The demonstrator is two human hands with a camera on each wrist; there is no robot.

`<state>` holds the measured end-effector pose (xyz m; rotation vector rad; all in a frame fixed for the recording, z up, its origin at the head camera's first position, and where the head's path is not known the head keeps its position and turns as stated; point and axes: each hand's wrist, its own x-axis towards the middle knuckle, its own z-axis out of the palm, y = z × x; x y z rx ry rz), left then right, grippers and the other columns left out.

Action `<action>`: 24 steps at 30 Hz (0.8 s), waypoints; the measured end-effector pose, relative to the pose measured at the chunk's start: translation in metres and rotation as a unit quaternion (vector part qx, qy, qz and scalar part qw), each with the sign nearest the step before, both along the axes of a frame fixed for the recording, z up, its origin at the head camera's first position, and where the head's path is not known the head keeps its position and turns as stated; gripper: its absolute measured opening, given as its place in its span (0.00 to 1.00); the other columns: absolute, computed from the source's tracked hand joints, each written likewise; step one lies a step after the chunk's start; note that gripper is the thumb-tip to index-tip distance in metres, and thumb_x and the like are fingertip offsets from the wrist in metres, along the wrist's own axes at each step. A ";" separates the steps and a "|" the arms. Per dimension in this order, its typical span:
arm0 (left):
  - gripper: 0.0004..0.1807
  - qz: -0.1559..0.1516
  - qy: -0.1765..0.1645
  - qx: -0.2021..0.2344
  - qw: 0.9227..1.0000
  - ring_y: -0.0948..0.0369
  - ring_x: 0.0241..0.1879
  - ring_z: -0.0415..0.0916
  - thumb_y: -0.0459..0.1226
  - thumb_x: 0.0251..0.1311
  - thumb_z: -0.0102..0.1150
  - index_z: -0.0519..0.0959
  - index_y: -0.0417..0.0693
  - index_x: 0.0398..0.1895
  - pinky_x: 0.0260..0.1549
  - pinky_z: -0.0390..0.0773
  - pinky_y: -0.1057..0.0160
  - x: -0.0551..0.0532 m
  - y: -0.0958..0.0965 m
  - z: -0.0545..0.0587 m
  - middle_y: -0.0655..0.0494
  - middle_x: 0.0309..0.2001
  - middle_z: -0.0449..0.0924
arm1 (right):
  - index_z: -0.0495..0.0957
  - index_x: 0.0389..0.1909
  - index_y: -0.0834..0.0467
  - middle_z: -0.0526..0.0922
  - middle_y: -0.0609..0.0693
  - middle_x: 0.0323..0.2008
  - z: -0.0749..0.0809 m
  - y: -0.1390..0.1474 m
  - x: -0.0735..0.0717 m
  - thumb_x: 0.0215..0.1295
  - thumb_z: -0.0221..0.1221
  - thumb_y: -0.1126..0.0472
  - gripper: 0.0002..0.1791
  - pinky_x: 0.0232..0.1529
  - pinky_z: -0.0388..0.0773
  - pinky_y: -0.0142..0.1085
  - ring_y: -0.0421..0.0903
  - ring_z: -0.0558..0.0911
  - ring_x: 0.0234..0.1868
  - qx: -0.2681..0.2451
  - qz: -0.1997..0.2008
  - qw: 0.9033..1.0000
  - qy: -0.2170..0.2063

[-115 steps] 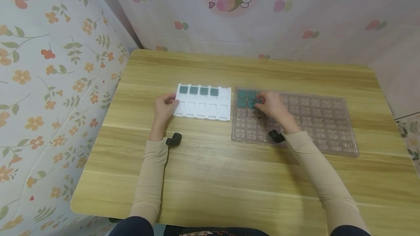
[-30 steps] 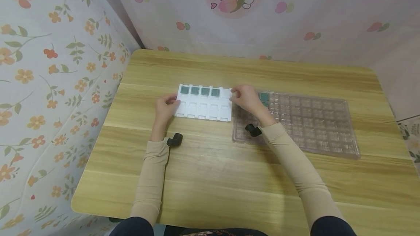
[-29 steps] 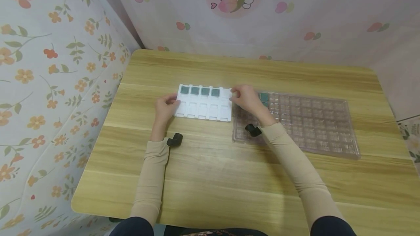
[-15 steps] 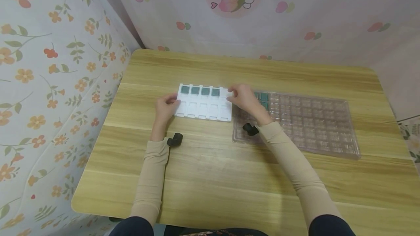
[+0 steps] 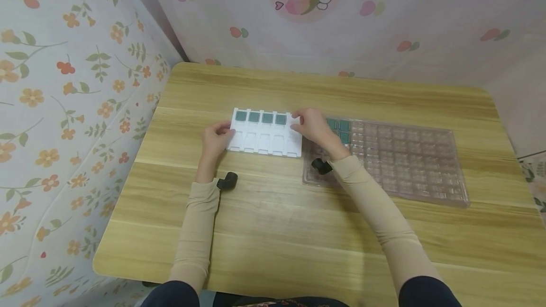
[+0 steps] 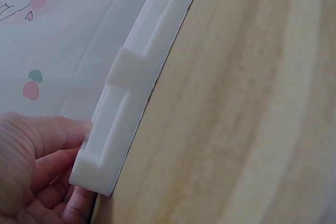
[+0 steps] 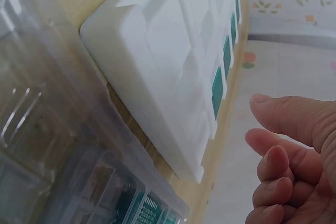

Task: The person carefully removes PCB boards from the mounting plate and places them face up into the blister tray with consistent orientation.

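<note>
A white plastic tray [image 5: 265, 142] with two rows of recesses lies mid-table. Green square chips [image 5: 267, 118] fill several recesses of its far row. At the tray's left end my left hand [image 5: 216, 141] grips the edge, the thumb on top in the left wrist view. My right hand [image 5: 313, 126] hovers over the tray's far right corner. In the right wrist view its thumb and index fingertips [image 7: 258, 99] are parted, and no chip shows between them. A clear blister tray [image 5: 405, 160] sits just right of the white tray, with green chips [image 5: 343, 126] in its far left compartments, partly hidden by my right hand.
The wooden table [image 5: 264, 221] carries both trays. A black wrist camera [image 5: 227, 181] sits at the left cuff, and another black camera [image 5: 322, 166] hangs over the clear tray. Patterned curtains [image 5: 256, 22] stand behind and to the left.
My right hand has moved left from the chips in the clear tray to the white tray's right end, creeping further left over it. My left hand stays at the tray's left edge.
</note>
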<state>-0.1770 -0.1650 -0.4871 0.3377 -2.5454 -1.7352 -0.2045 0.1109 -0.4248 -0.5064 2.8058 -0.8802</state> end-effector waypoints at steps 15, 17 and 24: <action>0.15 -0.012 0.022 -0.003 1.000 0.52 0.38 0.76 0.28 0.55 0.59 0.79 0.32 0.47 0.34 0.74 0.69 0.001 0.001 -0.001 0.38 0.40 0.80 | 0.78 0.46 0.68 0.72 0.54 0.22 -0.001 -0.012 -0.005 0.59 0.61 0.65 0.16 0.24 0.62 0.35 0.47 0.66 0.24 -0.010 0.000 1.000 -0.004; 0.15 -0.012 0.022 -0.001 1.000 0.52 0.38 0.76 0.28 0.55 0.59 0.79 0.32 0.47 0.34 0.74 0.69 0.001 0.001 -0.001 0.37 0.40 0.80 | 0.78 0.46 0.68 0.72 0.54 0.22 0.000 -0.014 -0.005 0.59 0.61 0.65 0.16 0.24 0.62 0.34 0.47 0.66 0.24 -0.010 0.001 1.000 -0.006; 0.15 -0.008 0.022 0.003 1.000 0.52 0.37 0.76 0.28 0.55 0.59 0.79 0.32 0.46 0.33 0.74 0.70 0.002 0.001 0.001 0.37 0.39 0.80 | 0.78 0.47 0.68 0.71 0.53 0.21 0.001 -0.018 -0.007 0.59 0.61 0.65 0.16 0.23 0.62 0.34 0.46 0.65 0.22 -0.014 0.005 1.000 -0.017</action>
